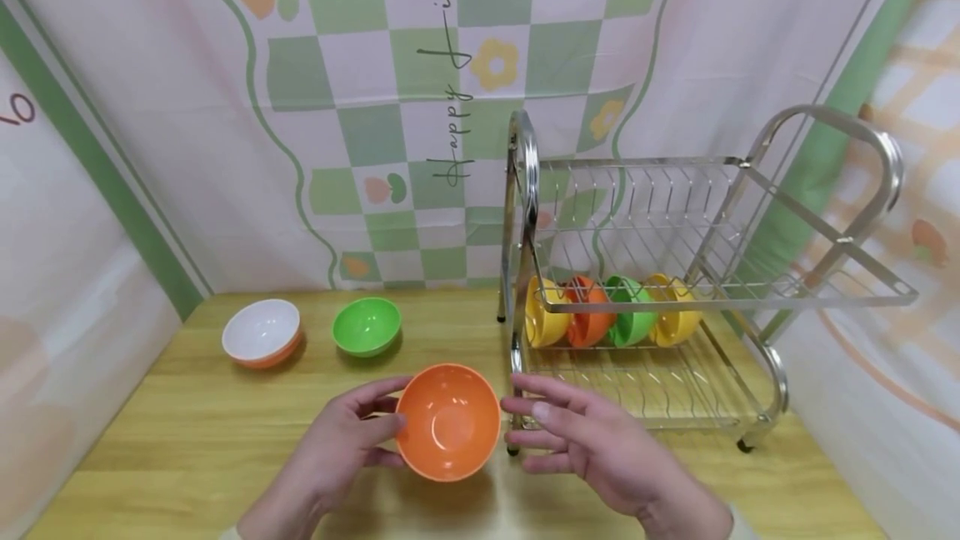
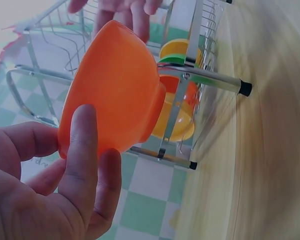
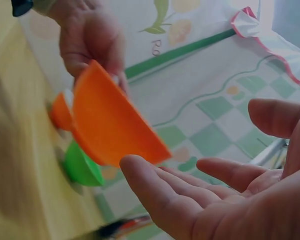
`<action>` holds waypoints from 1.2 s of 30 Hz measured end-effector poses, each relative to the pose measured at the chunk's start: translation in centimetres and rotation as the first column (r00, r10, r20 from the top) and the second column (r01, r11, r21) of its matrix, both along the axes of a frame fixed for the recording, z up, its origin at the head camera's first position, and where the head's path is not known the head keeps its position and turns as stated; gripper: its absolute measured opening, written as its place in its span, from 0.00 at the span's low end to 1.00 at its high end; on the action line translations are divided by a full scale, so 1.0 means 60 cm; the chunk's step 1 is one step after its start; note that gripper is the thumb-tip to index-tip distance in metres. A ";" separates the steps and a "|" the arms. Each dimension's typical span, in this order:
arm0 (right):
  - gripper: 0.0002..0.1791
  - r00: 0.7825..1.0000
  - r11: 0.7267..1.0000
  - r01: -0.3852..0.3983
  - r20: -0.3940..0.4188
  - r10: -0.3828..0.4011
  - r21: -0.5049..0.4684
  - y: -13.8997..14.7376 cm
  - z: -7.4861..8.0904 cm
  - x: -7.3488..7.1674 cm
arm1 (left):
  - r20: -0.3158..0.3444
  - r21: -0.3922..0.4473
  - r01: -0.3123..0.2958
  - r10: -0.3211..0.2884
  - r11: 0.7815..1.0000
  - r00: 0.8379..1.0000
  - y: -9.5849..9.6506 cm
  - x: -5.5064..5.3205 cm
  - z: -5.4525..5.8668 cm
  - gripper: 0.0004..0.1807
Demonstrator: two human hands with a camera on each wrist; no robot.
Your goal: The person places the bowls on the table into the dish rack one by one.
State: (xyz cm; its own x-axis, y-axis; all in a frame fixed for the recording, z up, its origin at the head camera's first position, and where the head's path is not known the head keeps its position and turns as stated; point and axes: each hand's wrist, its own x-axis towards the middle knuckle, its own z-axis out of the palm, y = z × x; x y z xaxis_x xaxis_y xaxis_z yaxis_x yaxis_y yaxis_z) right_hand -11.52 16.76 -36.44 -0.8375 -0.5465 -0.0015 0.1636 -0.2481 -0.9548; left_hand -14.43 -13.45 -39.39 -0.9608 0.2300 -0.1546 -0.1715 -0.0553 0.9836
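Observation:
An orange bowl [image 1: 450,423] is held up over the table's front part, its inside facing the head camera. My left hand [image 1: 352,432] grips it by its left rim, thumb at the near edge and fingers behind; the left wrist view shows fingers against the outer wall of the bowl [image 2: 115,90]. On the other side, my right hand [image 1: 585,440] is spread with fingers extended and holds nothing. Its fingertips are right by the bowl's right rim. In the right wrist view that palm [image 3: 205,200] is turned up beside the tilted bowl [image 3: 110,120].
A two-tier metal dish rack [image 1: 525,273] stands at the right. Its lower tier holds a yellow bowl [image 1: 546,315], an orange bowl [image 1: 589,315], a green bowl [image 1: 630,315] and another yellow one. At back left sit a white-lined orange bowl [image 1: 262,332] and a green bowl [image 1: 367,327].

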 end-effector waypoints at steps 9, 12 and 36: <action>0.32 0.998 0.998 -0.032 0.045 0.035 -0.046 -0.018 -0.011 -0.001 | -0.010 0.022 0.011 -0.011 1.000 1.000 0.009 0.001 0.004 0.30; 0.32 0.997 0.997 -0.040 0.058 0.043 -0.063 -0.022 -0.013 -0.002 | -0.012 0.025 0.025 -0.025 0.999 1.000 0.011 0.001 0.006 0.29; 0.31 0.995 0.991 -0.025 0.089 0.037 -0.130 -0.034 -0.013 -0.003 | 0.007 0.159 0.137 -0.140 0.978 0.990 0.023 0.011 0.019 0.31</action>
State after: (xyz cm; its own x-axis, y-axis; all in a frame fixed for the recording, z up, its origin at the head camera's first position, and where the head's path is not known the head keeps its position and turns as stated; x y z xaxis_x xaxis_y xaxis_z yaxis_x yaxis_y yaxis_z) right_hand -11.71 14.73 -37.23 -0.8197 -0.5728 -0.0054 0.2583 -0.3611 -0.8960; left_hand -13.80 -12.06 -38.24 -0.9152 0.3838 -0.1232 -0.2064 -0.1837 0.9611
